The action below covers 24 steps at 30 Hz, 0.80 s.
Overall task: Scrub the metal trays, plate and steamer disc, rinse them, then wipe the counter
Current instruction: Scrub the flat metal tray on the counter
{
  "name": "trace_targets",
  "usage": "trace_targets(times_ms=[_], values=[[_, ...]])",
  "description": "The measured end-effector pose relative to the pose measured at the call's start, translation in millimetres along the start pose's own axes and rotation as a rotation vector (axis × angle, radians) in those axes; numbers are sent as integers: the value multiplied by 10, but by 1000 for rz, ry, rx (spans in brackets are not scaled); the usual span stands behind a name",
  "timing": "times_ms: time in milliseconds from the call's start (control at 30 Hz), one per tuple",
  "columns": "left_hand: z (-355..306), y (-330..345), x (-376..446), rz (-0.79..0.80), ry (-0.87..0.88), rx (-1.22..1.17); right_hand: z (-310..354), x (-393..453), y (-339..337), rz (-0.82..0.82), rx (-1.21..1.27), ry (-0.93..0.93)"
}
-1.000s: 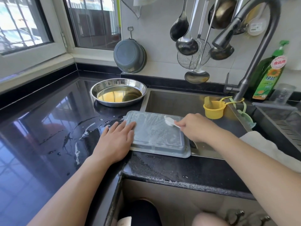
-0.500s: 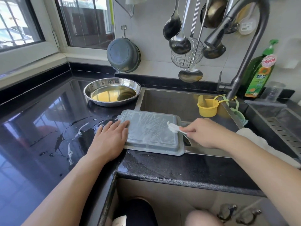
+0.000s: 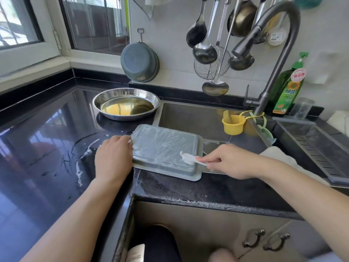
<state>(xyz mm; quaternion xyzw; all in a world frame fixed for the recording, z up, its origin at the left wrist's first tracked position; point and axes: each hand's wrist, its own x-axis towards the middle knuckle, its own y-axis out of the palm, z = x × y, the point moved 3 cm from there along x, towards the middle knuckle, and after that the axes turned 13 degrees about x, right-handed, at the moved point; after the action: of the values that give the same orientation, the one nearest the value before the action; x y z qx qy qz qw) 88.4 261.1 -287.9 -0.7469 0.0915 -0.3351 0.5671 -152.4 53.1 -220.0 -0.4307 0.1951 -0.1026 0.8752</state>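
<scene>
Item: rectangular metal tray, lying upside down and soapy, bridging the black counter and the front left corner of the sink. Its long axis is running left to right, roughly level with both hands.

Left hand: lying on the counter just beside the tray's left short edge, fingers bent over that edge and bracing it; whether they are gripping under the rim cannot be told.

Right hand: curling its fingers around the handle of a small white brush, pinching it firmly. The brush head is touching the tray's near right corner, so this hand is the nearer one to the unscrubbed right end.

Judgement: the coming stroke is likely running leftward along the long axis, toward the bracing hand.

Also present: round steel plate sitting on the counter behind the tray, well apart from both hands, apparently awaiting its turn.
</scene>
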Motion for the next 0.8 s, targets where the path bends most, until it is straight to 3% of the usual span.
trace_targets(times_ms=[100,200,267,400,600,800], values=[[-124,-52,-9,-36,134,-107,-45,126,-72,68,-16,-29],[-328,-2,-75,103,363,-82,-47,307,-212,97,-31,-38],[-337,31,-72,192,363,-107,-108,479,-339,42,-80,-36],[-299,32,-52,189,336,-162,-339,743,-487,-71,-139,2],[-253,120,-11,163,308,-120,-236,446,-284,135,-113,-130],[-261,88,-12,161,318,-118,-476,613,-379,-186,-74,-59]])
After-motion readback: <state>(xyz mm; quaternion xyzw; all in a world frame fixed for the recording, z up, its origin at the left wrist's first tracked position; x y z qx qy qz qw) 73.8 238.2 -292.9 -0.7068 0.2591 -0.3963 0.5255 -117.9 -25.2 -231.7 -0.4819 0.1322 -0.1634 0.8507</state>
